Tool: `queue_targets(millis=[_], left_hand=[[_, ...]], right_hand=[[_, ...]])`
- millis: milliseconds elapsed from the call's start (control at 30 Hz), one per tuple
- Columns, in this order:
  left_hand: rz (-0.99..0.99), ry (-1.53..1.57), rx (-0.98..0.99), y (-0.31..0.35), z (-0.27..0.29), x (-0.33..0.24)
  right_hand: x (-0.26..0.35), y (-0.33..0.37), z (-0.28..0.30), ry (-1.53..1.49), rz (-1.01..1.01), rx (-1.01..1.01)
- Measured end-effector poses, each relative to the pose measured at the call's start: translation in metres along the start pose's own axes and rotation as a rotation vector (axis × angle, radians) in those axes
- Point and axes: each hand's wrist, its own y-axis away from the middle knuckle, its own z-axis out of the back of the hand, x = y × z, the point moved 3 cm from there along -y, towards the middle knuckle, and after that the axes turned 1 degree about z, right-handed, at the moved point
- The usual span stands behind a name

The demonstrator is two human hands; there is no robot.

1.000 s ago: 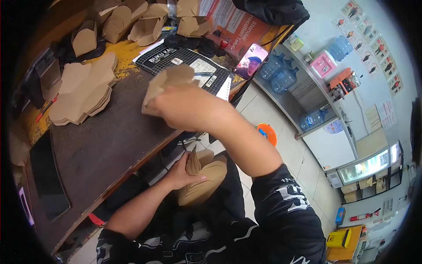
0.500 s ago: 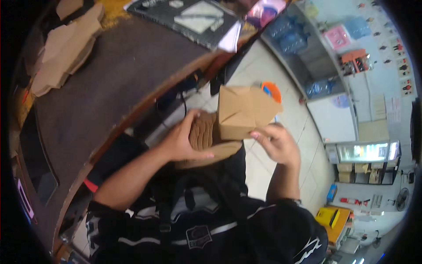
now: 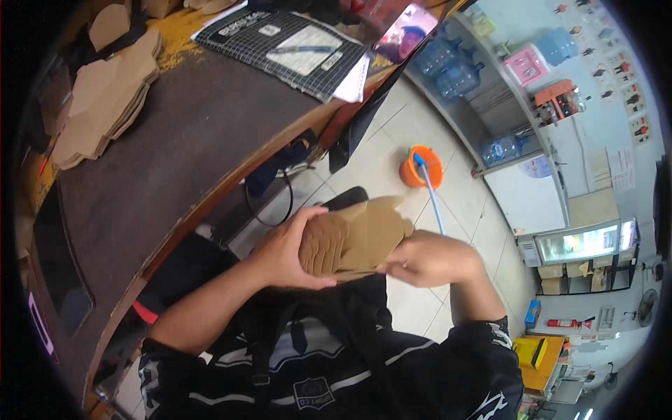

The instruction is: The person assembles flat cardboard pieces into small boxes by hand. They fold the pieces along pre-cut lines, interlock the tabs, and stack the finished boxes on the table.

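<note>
My left hand grips a stack of nested brown cardboard food boxes in front of my body, thumb along the near side and fingers over the far side. Their rounded flaps overlap in a row beside the palm. One more brown cardboard box, with its flaps standing up, sits against the right end of the stack. My right hand holds that box by its near right edge, fingers curled. How deep it goes into the stack is hidden.
On the dark desk to the left lie flat cardboard blanks, a black gridded notebook with a pen, and a phone. An orange bucket with a blue-handled tool stands on the tiles. Shelves with water jugs line the right.
My right hand has brought the single box down and left, from above the stack to against its right end. The stack in my left hand has tilted slightly.
</note>
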Motion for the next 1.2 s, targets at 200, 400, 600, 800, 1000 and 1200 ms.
queue_targets(millis=[200,400,600,800,1000,1200], left_hand=[[-0.06,-0.081,0.049,0.002,0.004,-0.021],[-0.065,-0.064,0.047,-0.001,0.003,-0.017],[-0.067,-0.042,0.063,0.001,0.002,-0.015],[-0.114,-0.068,0.019,0.0,-0.007,-0.013],[-0.068,-0.089,0.004,0.007,-0.02,-0.007],[-0.026,-0.066,0.034,0.013,-0.024,0.002]], right_hand=[[0.004,-0.005,0.003,-0.149,0.183,0.275],[-0.059,-0.012,0.013,-0.676,-0.16,0.594],[-0.069,-0.018,0.004,-0.758,-0.063,0.428],[-0.015,-0.051,-0.039,0.26,0.368,0.02],[-0.02,-0.058,-0.076,0.65,0.341,-0.17],[0.003,-0.092,-0.082,0.751,0.032,0.35]])
